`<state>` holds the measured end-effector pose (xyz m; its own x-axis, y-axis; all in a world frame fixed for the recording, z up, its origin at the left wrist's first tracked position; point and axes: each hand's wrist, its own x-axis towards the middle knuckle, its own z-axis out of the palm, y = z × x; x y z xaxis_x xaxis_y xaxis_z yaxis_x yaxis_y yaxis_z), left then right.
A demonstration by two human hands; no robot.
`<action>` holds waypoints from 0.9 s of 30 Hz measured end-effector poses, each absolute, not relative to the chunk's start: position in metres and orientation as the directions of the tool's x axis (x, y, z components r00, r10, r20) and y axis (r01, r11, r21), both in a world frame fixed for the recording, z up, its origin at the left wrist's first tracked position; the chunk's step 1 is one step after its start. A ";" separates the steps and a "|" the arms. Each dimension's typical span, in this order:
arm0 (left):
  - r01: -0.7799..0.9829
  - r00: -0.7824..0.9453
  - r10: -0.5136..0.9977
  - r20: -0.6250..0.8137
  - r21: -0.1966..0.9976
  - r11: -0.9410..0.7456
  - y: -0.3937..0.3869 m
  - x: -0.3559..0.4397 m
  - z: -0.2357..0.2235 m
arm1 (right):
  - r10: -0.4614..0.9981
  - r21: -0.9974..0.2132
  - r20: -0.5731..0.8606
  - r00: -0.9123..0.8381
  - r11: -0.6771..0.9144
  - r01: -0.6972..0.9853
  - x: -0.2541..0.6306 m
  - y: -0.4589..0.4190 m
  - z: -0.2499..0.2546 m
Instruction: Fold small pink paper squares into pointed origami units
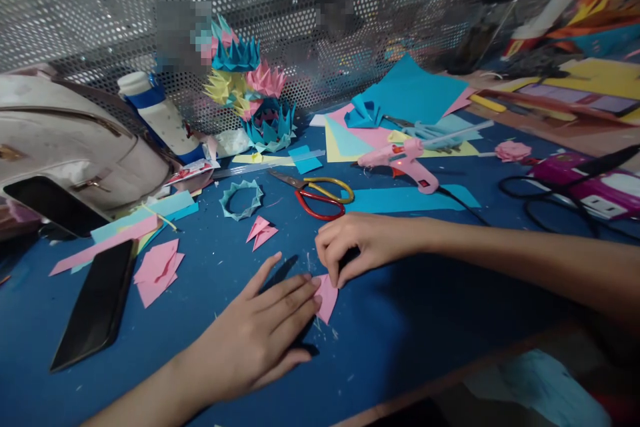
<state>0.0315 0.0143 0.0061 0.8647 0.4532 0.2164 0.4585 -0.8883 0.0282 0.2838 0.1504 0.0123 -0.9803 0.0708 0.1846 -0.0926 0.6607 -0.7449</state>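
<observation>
A small folded piece of pink paper lies on the blue tabletop between my hands. My left hand is flat with its fingers spread, the fingertips resting on the paper's left side. Thumb and fingers of my right hand are pinched together at the paper's upper right edge. Just beyond sits a folded pink paper piece, close to a light-blue pointed paper ring. Scissors with one yellow and one red handle lie past my right hand, slightly open.
A pink glue gun with a cord rests behind my right forearm. Pink paper squares and a black phone lie at left. Behind are a bottle, a white bag, a paper-flower stack and coloured sheets.
</observation>
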 end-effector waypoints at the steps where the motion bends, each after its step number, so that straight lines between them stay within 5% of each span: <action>1: 0.451 0.873 0.442 0.205 0.006 -0.893 0.014 0.031 0.007 | 0.075 -0.751 0.196 -0.978 0.652 -0.101 0.284 0.151 0.011; 5: 0.443 0.886 0.432 0.171 -0.033 -0.896 0.014 0.032 0.010 | 0.114 -0.735 0.218 -0.969 0.672 -0.086 0.284 0.151 0.008; 11: 0.528 0.814 0.510 0.277 0.010 -0.849 0.006 0.035 0.006 | -0.026 -0.344 0.281 -0.959 0.930 -0.126 0.285 0.145 0.019; 14: 0.562 0.783 0.541 0.306 0.022 -0.827 0.004 0.035 0.006 | -0.080 -0.287 0.256 -0.964 0.945 -0.154 0.286 0.144 0.026; 17: 0.550 0.800 0.528 0.285 0.001 -0.835 0.005 0.035 0.007 | -0.061 -0.343 0.269 -0.961 0.927 -0.154 0.286 0.145 0.024; 22: 0.494 0.852 0.485 0.197 0.002 -0.870 0.010 0.034 0.007 | 0.002 -0.601 0.299 -0.954 0.778 -0.186 0.285 0.151 0.013; 27: 0.465 0.875 0.465 0.137 0.033 -0.885 0.011 0.032 0.006 | 0.047 -0.679 0.206 -0.977 0.726 -0.108 0.283 0.149 0.011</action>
<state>0.0322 0.0109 0.0064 0.8747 0.4649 0.1372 0.4651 -0.8846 0.0328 0.2827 0.1490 0.0106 -0.9775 0.0473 0.2056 -0.1077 0.7261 -0.6791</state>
